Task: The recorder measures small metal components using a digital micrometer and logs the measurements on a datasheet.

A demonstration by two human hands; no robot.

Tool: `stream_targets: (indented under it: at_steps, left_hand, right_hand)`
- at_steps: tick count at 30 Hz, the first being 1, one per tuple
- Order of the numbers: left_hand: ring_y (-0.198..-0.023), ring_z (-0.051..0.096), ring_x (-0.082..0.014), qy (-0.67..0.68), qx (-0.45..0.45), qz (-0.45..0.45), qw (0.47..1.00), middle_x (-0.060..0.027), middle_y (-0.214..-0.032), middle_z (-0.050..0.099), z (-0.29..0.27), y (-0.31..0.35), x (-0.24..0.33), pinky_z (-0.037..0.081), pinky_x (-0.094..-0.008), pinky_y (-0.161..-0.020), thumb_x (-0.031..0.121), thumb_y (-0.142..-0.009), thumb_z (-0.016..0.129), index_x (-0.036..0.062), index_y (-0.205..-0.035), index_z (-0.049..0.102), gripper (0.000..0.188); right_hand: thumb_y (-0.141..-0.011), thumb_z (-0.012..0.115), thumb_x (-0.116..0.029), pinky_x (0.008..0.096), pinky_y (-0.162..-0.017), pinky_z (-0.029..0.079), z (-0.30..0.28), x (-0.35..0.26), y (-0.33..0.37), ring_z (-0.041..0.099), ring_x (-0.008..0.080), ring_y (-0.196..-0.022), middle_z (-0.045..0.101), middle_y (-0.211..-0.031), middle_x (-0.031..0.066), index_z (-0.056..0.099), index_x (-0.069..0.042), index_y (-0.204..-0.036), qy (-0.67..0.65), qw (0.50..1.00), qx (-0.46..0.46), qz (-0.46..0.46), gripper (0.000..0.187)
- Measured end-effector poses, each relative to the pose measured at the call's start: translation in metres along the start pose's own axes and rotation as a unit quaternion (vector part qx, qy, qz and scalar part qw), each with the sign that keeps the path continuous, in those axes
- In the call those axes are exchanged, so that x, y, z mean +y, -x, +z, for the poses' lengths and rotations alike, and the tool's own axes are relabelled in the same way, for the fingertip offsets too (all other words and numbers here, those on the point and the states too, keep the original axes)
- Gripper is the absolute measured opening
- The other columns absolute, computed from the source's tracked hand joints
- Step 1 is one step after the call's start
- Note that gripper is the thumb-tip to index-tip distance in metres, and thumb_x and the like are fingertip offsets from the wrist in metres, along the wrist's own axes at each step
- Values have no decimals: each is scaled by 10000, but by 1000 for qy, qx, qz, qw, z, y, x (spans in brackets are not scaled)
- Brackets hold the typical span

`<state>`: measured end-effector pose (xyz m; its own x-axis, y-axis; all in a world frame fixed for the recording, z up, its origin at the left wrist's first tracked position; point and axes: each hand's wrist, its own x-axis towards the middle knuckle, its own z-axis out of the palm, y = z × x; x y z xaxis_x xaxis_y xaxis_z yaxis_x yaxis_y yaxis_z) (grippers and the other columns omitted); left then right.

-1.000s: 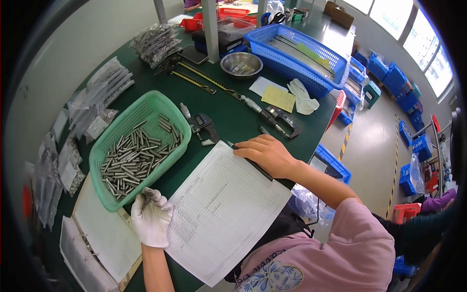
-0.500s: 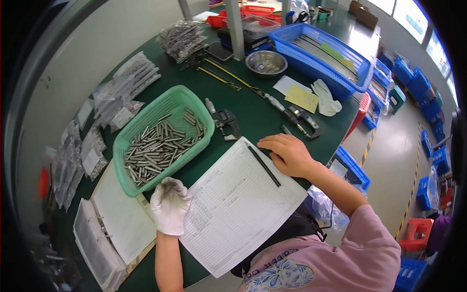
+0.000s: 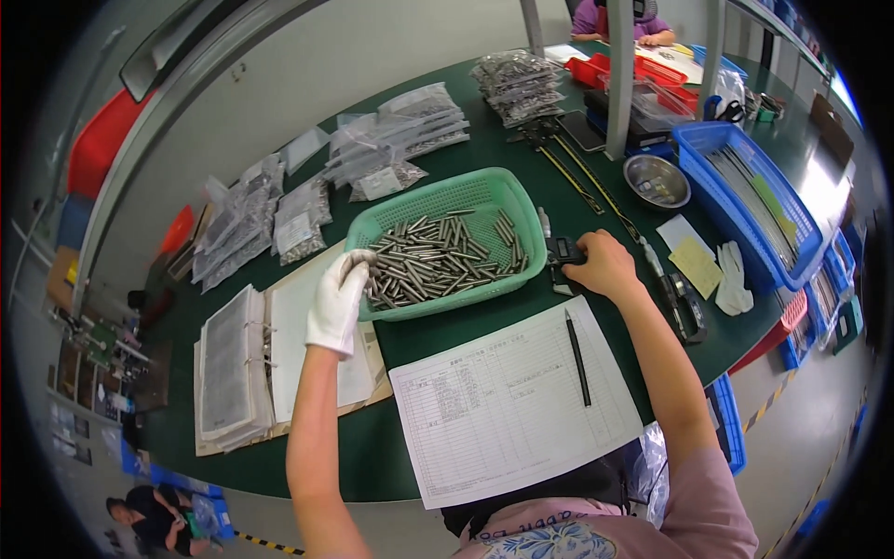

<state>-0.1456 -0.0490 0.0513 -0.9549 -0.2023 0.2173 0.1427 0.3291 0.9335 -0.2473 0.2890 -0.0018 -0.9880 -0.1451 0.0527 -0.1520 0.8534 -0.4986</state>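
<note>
My left hand [image 3: 337, 296], in a white glove, is at the left rim of a green plastic basket [image 3: 447, 191]. Its fingers curl together beside the pile of short metal pins [image 3: 433, 261]; what they hold, if anything, is hidden. My bare right hand [image 3: 603, 265] has its fingers closed on a digital micrometer [image 3: 562, 250] at the basket's right side. In front of the basket lies a printed form sheet [image 3: 484, 410] with a black pen [image 3: 577, 359] across its right part.
An open ring binder [image 3: 233, 363] lies to the left. Bags of metal parts [image 3: 396, 130] line the back. At right are another micrometer [image 3: 684, 303], calipers [image 3: 577, 177], a steel bowl [image 3: 656, 182], a white glove [image 3: 733, 279] and a blue crate [image 3: 745, 186]. Another person [image 3: 643, 23] sits beyond.
My view has swung left. My right hand has gone from the sheet's top edge to the micrometer by the basket. My left hand has moved from the basket's near side up to its left rim.
</note>
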Motion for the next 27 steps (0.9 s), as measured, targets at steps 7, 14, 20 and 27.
stream_targets:
  at_steps: [7, 14, 20, 27]
  left_hand:
    - [-905, 561, -286, -501, -9, 116, 858, -114, -944, 580, 23, -32, -11, 448, -382, -804, 136, -775, 535, 141, -968, 639, 219]
    - [-943, 522, -281, -670, -152, 91, 721, -101, -919, 546, 40, -59, 0, 432, -401, -790, 133, -735, 584, 136, -887, 636, 161]
    - [-955, 537, -264, -649, -116, 151, 737, -86, -962, 560, 38, -48, 7, 429, -392, -822, 79, -754, 537, 121, -869, 628, 153]
    - [-753, 570, -243, -298, 70, 239, 921, -88, -844, 580, 42, 11, 22, 452, -330, -654, 39, -775, 566, 48, -873, 586, 101]
  right_hand:
    - [-557, 701, -208, 371, -693, 471, -13, 4, 3, 592, 297, -818, 585, -838, 112, 580, -49, -873, 0, 999, 51, 18, 374]
    - [-601, 604, -70, 400, -643, 453, -19, 3, 10, 584, 317, -751, 575, -802, 132, 470, -55, -854, 2, 995, 91, -40, 287]
    - [-661, 611, -193, 405, -637, 462, -12, -9, 13, 587, 326, -750, 571, -809, 152, 493, -44, -874, 70, 992, 100, -25, 286]
    - [-720, 628, -387, 384, -559, 457, -11, 2, -5, 602, 291, -615, 593, -616, 140, 607, -25, -677, 23, 991, 134, 15, 366]
